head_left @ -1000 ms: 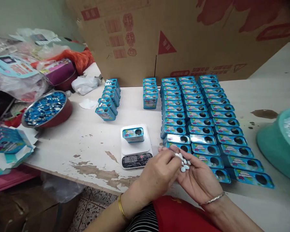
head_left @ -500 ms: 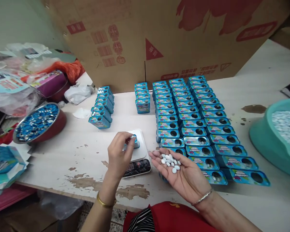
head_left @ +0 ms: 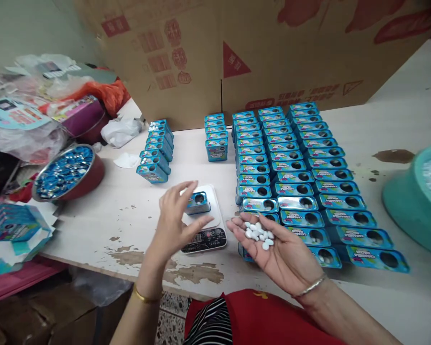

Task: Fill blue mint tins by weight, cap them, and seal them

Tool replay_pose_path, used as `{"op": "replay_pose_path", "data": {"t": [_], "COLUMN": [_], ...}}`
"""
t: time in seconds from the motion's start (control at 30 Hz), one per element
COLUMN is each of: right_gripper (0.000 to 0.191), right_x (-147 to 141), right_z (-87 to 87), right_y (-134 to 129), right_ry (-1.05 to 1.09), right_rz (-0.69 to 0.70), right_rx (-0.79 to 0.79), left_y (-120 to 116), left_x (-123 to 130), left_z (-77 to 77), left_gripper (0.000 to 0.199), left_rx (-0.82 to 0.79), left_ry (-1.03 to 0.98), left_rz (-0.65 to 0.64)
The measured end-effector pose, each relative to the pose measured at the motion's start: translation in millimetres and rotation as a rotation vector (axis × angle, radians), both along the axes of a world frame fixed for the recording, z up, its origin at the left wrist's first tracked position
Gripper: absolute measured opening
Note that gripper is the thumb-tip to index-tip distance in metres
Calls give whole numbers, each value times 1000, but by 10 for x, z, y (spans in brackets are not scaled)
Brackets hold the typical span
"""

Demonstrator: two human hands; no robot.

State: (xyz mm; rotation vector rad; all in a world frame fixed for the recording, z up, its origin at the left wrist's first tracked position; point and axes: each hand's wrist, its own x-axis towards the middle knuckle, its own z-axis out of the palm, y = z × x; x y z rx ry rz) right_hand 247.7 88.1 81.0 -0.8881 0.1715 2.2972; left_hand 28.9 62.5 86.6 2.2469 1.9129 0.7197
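My left hand (head_left: 174,223) is open, thumb and fingers spread, just left of a small blue tin (head_left: 197,203). That tin has a round dark opening in its top and stands on a white kitchen scale (head_left: 215,215) with a black display panel. My right hand (head_left: 285,254) lies palm up and cupped, holding a small heap of white oval candies (head_left: 259,231). Beside and behind it stand rows of blue tins (head_left: 296,176), some with white candies showing in their openings. The scale's reading is too blurred to read.
A turquoise tub (head_left: 413,206) of white candies is at the right. A red metal bowl (head_left: 89,177) holds blue-and-silver pieces at the left. More tins (head_left: 153,173) stand in a short row, and others (head_left: 216,152) near the big cardboard box (head_left: 201,100). Plastic bags (head_left: 32,139) are piled at left.
My left hand has opened from a pinch over the tin and drawn slightly back, uncovering its opening. My right hand still holds the candies. The whole view has shifted a little.
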Motion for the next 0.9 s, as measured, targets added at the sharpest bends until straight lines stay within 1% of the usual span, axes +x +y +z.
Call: {"op": "replay_pose_path", "data": {"t": [0.03, 0.07, 0.1, 0.17, 0.2, 0.23, 0.3, 0.4, 0.5, 0.57, 0.6, 0.67, 0.73, 0.8, 0.87, 0.9], "right_gripper": [23, 24, 24, 23, 22, 22, 20, 21, 24, 23, 23, 21, 20, 20, 22, 23], "right_x": [45, 92, 139, 228, 267, 302, 359, 421, 470, 501, 516, 545, 573, 599, 615, 617], "right_z": [12, 22, 27, 26, 21, 17, 17, 42, 62, 50, 35, -5, -48, -89, -123, -135], "right_y": [13, 26, 40, 66, 79, 92, 121, 166, 201, 212, 213, 208, 198, 189, 184, 183], "right_ry": [-21, -38, -54, -78, -86, -92, -103, -126, -137, -140, -143, -147, -156, -167, -173, -173], "right_rz": [-28, -57, -88, -136, -150, -162, -185, -240, -283, -299, -302, -300, -304, -317, -323, -318], "right_rx": [-10, -14, -13, 0, 10, 20, 32, 15, -8, -16, -18, -16, -14, -18, -26, -24], "left_y": [38, 79, 123, 230, 301, 387, 612, 1057, 1510, 1735, 1810, 1873, 1823, 1675, 1455, 1328], "left_x": [-116, -215, -292, -371, -380, -374, -341, -286, -232, -193, -177, -164, -210, -342, -565, -704], "left_z": [-18, -36, -51, -69, -72, -75, -84, -139, -262, -366, -417, -498, -537, -527, -479, -448], "left_gripper": [73, 72, 65, 42, 32, 26, 24, 27, 28, 30, 32, 37, 43, 43, 42, 41], "left_rx": [-51, -107, -162, -237, -249, -240, -181, -116, -91, -82, -75, -41, 23, 89, 136, 154], "left_ry": [48, 95, 132, 185, 207, 226, 254, 267, 295, 331, 349, 365, 344, 304, 278, 278], "left_rz": [21, 18, -5, -71, -97, -112, -112, -123, -164, -171, -160, -105, -42, 9, 80, 138]}}
